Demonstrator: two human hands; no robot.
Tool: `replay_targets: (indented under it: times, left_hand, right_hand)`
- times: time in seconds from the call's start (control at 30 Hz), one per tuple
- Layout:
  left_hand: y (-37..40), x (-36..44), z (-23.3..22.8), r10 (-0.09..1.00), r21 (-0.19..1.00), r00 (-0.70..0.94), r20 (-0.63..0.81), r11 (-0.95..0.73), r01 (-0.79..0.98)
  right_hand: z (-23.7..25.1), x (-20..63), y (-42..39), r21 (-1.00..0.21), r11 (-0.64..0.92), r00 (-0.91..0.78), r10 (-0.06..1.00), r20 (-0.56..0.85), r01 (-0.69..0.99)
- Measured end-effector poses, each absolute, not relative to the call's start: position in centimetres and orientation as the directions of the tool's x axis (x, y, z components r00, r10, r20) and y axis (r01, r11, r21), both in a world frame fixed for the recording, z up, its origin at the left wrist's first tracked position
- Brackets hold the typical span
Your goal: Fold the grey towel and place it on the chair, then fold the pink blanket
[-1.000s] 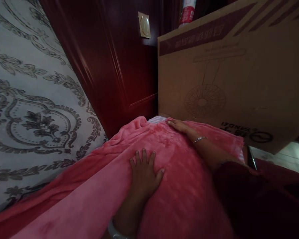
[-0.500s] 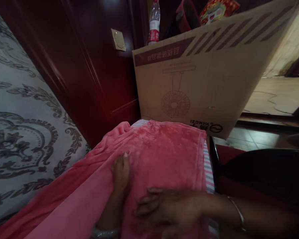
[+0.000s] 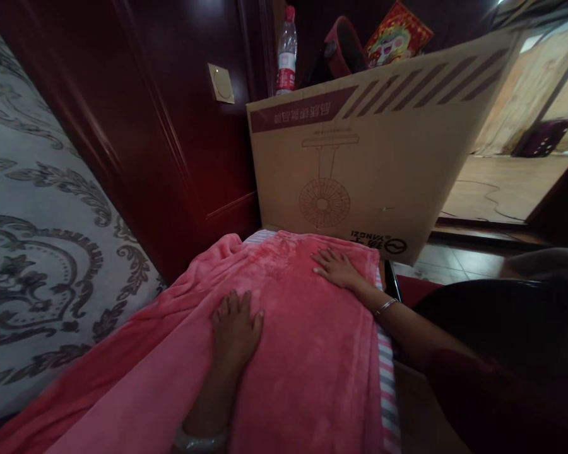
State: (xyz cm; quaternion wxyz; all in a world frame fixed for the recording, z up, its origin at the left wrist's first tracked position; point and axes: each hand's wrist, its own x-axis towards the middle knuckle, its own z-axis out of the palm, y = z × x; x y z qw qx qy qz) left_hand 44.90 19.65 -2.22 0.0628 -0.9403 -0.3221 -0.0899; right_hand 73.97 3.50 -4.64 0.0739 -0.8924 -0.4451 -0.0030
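Observation:
A pink fleece blanket (image 3: 307, 353) lies spread over a raised surface in front of me, with a striped cloth (image 3: 388, 378) showing under its right edge. My left hand (image 3: 235, 328) rests flat on the blanket near its middle, fingers slightly apart, a pale bangle on the wrist. Farther away, my right hand (image 3: 336, 268) presses palm-down on the blanket near its far right corner; a thin metal bracelet circles that wrist. Neither hand grips anything.
A large cardboard fan box (image 3: 373, 157) stands upside down just beyond the blanket. A water bottle (image 3: 286, 50) and a colourful packet (image 3: 395, 34) sit behind it. Dark red wood panelling (image 3: 170, 126) and a patterned grey mattress (image 3: 42, 252) fill the left. Tiled floor (image 3: 502, 189) lies right.
My right hand has slid from the near part of the blanket out to its far right corner. My left hand turned flat and stayed near the middle. The view tilted up slightly.

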Motion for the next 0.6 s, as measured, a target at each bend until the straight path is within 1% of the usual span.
replay_targets:
  times: [0.07,0.17,0.33,0.47,0.6]
  left_hand:
    - [19.8,44.9,-2.3,0.591,-0.070,0.780,0.205,-0.786,0.614]
    - [19.8,45.1,-2.2,0.601,-0.052,0.776,0.191,-0.784,0.619]
    - [19.2,43.4,-1.5,0.622,-0.010,0.780,0.073,-0.782,0.624]
    - [16.9,36.7,-1.0,0.667,-0.035,0.744,0.037,-0.743,0.668]
    - [13.1,25.2,-0.6,0.773,-0.079,0.633,0.029,-0.630,0.773]
  right_hand:
    - [-4.6,73.9,3.6,-0.143,-0.584,0.598,0.797,0.086,0.799]
    - [-4.4,73.9,3.7,-0.153,-0.591,0.606,0.791,0.082,0.792]
    - [-4.2,73.6,3.6,-0.132,-0.602,0.613,0.787,0.063,0.787]
    - [-4.7,73.5,3.4,-0.131,-0.600,0.610,0.790,0.055,0.789]
    - [-5.8,74.9,3.2,-0.148,-0.582,0.596,0.800,0.070,0.799]
